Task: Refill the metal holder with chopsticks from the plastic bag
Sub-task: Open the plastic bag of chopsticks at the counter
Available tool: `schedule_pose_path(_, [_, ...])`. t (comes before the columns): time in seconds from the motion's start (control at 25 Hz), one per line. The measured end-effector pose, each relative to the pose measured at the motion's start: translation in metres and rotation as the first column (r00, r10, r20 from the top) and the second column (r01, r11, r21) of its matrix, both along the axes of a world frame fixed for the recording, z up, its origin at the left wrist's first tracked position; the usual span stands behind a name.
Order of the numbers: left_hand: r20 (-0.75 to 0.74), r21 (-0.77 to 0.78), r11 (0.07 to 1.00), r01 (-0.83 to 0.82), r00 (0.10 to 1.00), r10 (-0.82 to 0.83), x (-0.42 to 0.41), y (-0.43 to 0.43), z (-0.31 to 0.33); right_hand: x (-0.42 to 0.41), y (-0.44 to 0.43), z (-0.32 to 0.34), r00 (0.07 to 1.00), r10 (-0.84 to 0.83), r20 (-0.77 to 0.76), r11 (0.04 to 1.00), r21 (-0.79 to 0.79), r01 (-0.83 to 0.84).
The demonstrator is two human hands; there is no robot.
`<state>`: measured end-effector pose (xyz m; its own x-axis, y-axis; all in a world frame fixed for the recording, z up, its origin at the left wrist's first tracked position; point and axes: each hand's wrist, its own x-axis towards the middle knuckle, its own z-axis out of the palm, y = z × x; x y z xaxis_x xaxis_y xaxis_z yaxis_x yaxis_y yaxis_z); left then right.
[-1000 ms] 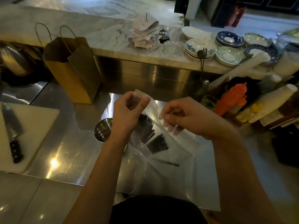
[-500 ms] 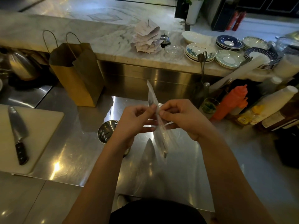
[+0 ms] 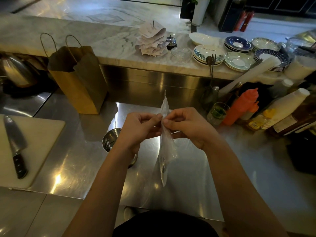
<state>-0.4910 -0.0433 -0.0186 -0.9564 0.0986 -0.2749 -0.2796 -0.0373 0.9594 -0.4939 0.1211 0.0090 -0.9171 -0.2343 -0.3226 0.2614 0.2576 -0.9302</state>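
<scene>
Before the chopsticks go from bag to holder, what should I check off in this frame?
1. Grip: left hand and right hand both pinch the plastic bag near its top: ok.
2. Bag mouth open: bag seen edge-on: cannot tell.
3. Bag's contents: only a dark sliver low inside: cannot tell.
4. Metal holder open upward, beside the left wrist: ok.
5. Knife lies apart on the cutting board: ok.

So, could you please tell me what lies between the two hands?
The clear plastic bag: the left hand and right hand both pinch its upper part, seen edge-on in the head view.
</scene>
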Motion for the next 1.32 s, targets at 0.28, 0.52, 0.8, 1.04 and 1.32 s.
schedule_pose_path(0.28, [-0.032, -0.018, 1.000, -0.014, 0.999, 0.013, -0.004, -0.007, 0.002, -0.007, -0.002, -0.005, 0.998, -0.010, 0.067, 0.992, -0.127, 0.019])
schedule_pose_path(0.52, [-0.049, -0.010, 1.000, -0.018, 0.999, 0.017, -0.005, -0.011, 0.001, -0.012, -0.001, -0.006, 0.996, 0.036, 0.081, 0.984, -0.174, -0.022])
schedule_pose_path(0.8, [-0.062, 0.056, 0.998, -0.021, 0.998, 0.024, -0.012, -0.011, 0.004, -0.017, -0.009, -0.004, 0.998, -0.044, -0.049, 0.997, -0.072, 0.040])
schedule_pose_path(1.04, [-0.044, 0.036, 0.998, -0.054, 0.997, 0.056, -0.013, -0.010, 0.000, -0.015, -0.010, -0.011, 0.995, -0.081, -0.052, 0.994, -0.074, 0.077])
schedule_pose_path(1.32, [-0.057, -0.015, 0.994, -0.109, 0.992, 0.108, -0.014, -0.003, -0.002, -0.012, -0.011, -0.010, 0.993, -0.103, -0.059, 0.990, -0.106, 0.097])
